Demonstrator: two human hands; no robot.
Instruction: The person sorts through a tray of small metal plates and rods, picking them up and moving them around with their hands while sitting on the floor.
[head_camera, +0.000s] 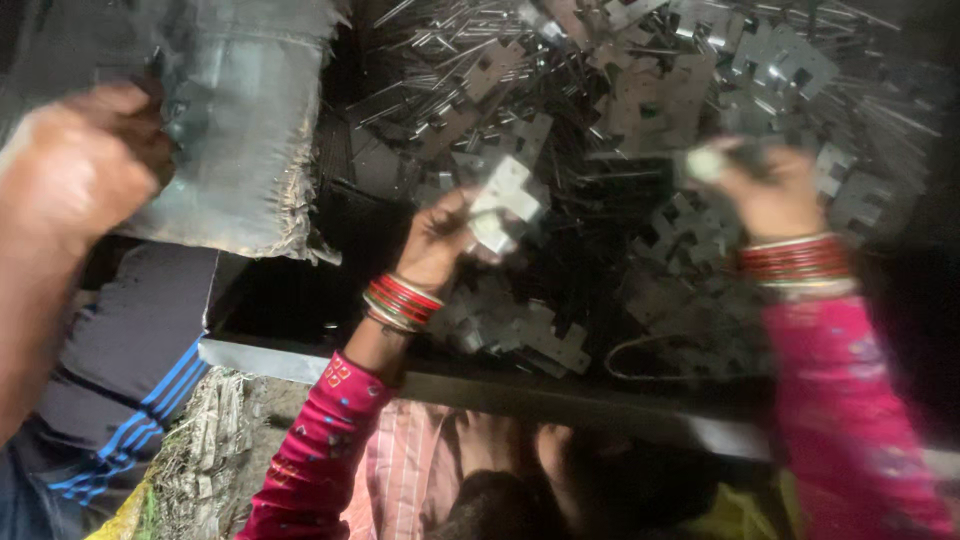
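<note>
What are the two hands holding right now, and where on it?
Left hand pinches a flat notched metal plate by its lower edge. Right hand grips a small pale piece; too blurred to identify.

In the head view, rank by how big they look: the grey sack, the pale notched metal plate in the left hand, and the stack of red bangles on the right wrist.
1. Grey sack, largest.
2. Stack of red bangles.
3. Pale notched metal plate.
The last two look close, so their order is unsure.

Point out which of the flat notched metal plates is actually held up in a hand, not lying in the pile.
It is the pale plate pinched in the left hand, lifted above the dark tray. The other plates lie loose in the heap.
</note>
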